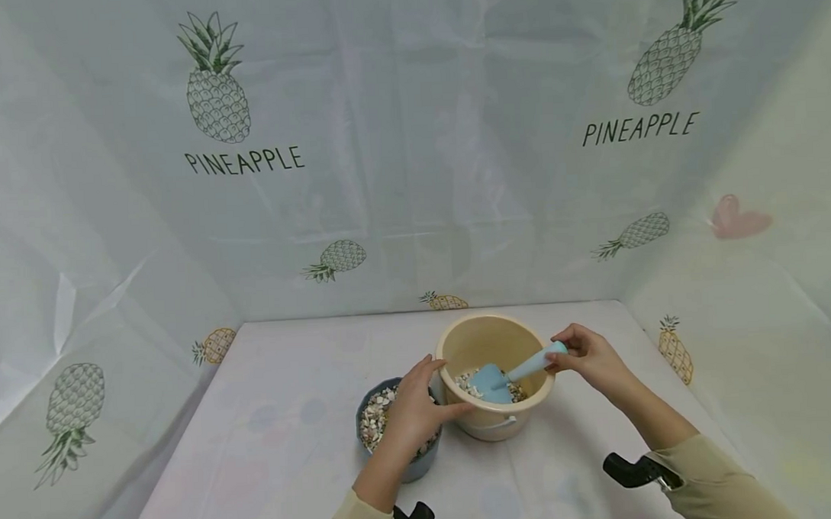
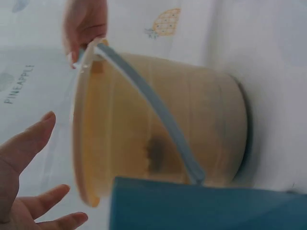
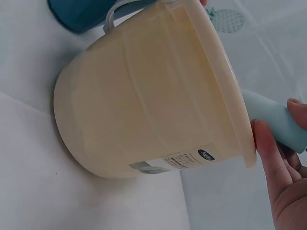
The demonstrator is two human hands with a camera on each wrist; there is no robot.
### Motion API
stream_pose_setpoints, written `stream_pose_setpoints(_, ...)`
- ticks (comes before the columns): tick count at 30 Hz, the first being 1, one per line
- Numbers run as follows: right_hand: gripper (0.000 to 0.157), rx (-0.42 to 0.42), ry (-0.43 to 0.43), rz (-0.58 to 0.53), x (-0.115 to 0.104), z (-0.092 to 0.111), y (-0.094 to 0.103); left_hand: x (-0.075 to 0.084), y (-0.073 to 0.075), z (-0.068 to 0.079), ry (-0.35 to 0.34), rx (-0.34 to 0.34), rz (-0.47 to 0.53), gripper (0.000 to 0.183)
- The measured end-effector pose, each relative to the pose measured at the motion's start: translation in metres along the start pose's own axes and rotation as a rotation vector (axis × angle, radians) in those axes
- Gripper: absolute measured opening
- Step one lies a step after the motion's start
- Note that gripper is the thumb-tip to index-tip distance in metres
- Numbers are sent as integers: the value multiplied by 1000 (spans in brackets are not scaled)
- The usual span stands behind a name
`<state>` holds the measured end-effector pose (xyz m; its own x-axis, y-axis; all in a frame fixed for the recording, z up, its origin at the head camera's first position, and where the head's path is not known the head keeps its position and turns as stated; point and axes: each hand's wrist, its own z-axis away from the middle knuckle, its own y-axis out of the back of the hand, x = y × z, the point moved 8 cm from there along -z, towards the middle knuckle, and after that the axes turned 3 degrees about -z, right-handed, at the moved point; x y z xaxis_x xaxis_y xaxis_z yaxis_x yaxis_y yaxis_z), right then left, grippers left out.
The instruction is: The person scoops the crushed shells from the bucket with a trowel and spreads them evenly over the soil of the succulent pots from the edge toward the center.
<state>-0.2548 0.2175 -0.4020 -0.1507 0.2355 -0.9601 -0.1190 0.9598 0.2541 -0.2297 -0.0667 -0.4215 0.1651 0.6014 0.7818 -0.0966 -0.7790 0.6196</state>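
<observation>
A cream bucket (image 1: 472, 422) stands upright on the table with small pale pebbles (image 1: 465, 383) inside. My right hand (image 1: 593, 359) pinches the handle of a light blue toy shovel (image 1: 531, 365) at the bucket's right rim, and its blade rests down among the pebbles. My left hand (image 1: 414, 412) is spread at the bucket's left rim, thumb and fingers apart; in the left wrist view these fingers (image 2: 36, 136) look separate from the bucket. Beneath the left hand, partly hidden by it, sits a blue-grey pot (image 1: 423, 467) full of pebbles (image 1: 374, 420).
The bucket's grey-blue carrying handle (image 2: 148, 98) hangs down its side. A label (image 3: 175, 160) is stuck on the bucket's wall. The white-covered table (image 1: 292, 477) meets pineapple-printed sheeting (image 1: 412, 175) at the back and sides.
</observation>
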Motion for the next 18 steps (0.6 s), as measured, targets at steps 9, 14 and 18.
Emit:
stream_pose_setpoints(9, 38, 94, 6, -53, 8, 7, 10, -7, 24, 8, 4, 16, -24, 82)
stream_pose_setpoints(14, 36, 180, 41, -75, 6, 14, 15, -18, 39, 10, -7, 4, -32, 83)
stream_pose_setpoints(18, 34, 220, 69, -151, 3, 17, 17, -30, 47, 9, -14, -10, -41, 82)
